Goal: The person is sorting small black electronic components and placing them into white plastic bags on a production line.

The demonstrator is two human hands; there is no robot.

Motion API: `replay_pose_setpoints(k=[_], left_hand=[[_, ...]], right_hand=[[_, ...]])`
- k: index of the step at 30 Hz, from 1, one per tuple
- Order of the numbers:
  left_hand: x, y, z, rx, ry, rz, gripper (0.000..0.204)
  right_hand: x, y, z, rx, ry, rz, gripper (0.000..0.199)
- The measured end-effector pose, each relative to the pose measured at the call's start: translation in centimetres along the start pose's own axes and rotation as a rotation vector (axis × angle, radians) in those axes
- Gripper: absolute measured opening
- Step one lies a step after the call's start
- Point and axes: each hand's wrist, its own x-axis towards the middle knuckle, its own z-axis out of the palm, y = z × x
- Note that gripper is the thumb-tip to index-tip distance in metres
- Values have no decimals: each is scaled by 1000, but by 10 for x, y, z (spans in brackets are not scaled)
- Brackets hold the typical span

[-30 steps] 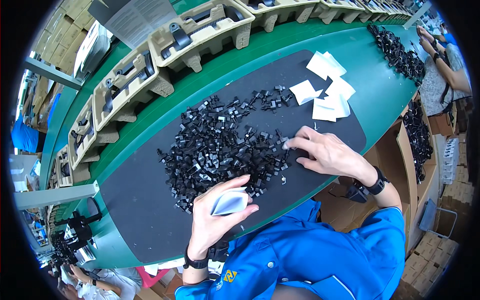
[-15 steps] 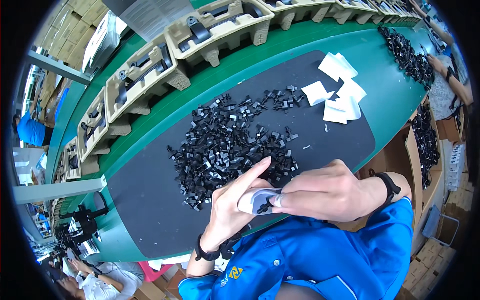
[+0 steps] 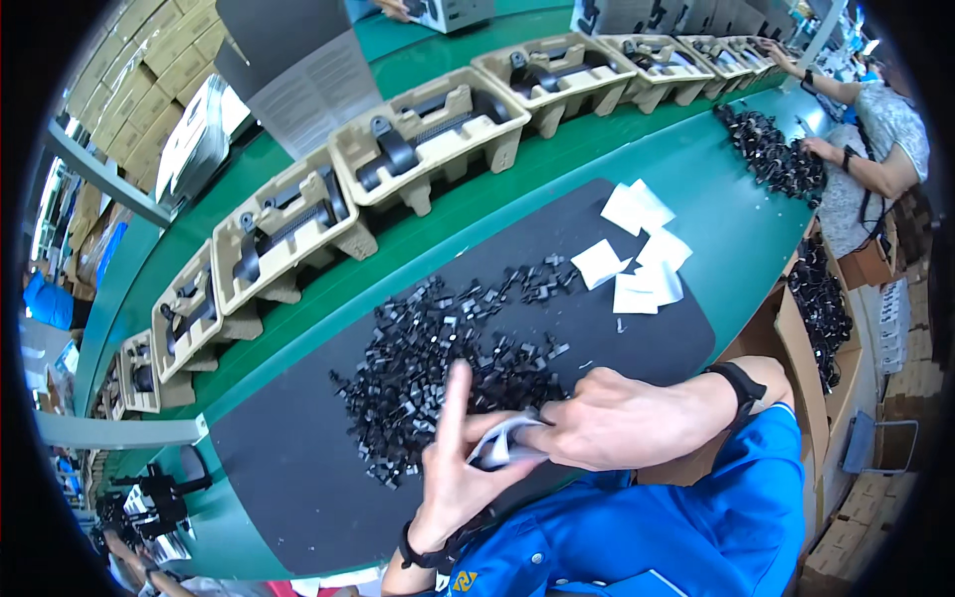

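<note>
While held: left hand [image 3: 458, 468] and right hand [image 3: 607, 423] both pinch one small clear plastic bag [image 3: 500, 445].
Spill risk: loose grip drops it into the heap of small black plastic clips [image 3: 448, 363] on the dark rubber mat [image 3: 288, 468], I reckon.

Probably a factory assembly line: green conveyor belt [image 3: 557, 149], pulp packing trays [image 3: 428, 139], stacked cartons [image 3: 149, 60].

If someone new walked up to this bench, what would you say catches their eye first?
Probably the heap of small black parts spread on the dark mat, right in the middle. Just below it, the left hand and right hand meet over a small clear bag. Behind, a row of tan pulp trays lines the green conveyor.
</note>
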Motion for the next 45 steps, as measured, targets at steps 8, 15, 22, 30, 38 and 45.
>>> replay_pose_setpoints(k=[8, 15, 22, 30, 38, 45], left_hand=[[-18, 10, -9, -215, 176, -58, 106], [-19, 9, 3, -449, 73, -62, 92], [-19, -13, 5, -689, -17, -169, 56], [-10, -5, 4, -779, 27, -237, 52], [-10, -2, 6, -591, 123, -319, 70], [-4, 13, 14, -396, 58, -287, 68]], right_hand=[[-9, -16, -5, 84, 305, 7, 33], [-19, -1, 46, 529, 622, 131, 19], [-17, 20, 67, -265, 751, -204, 35], [-21, 29, 57, -526, 626, -344, 33], [-28, 4, 29, 117, 375, 85, 35], [-23, 25, 35, 611, 387, 141, 11]])
